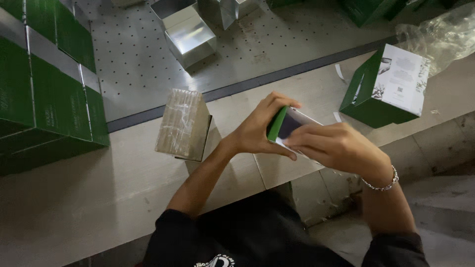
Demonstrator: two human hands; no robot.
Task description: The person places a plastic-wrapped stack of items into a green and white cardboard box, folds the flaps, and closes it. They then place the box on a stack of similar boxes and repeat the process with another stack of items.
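Both of my hands hold one small green carton [283,125] with a silver inside, just above the pale worktop [99,193]. My left hand [260,127] wraps its left end, fingers over the top and thumb below. My right hand [335,146], with a bead bracelet at the wrist, covers the right end, fingers laid across the open silver face. A wrapped stack of flat silver card [183,124] stands on the worktop to the left of my left hand.
A finished green and white box [391,86] stands at the right. Tall stacks of green cartons [47,84] fill the left. Open silver box liners [190,35] sit on a perforated metal plate [138,64] behind. Crumpled clear plastic [443,34] lies far right.
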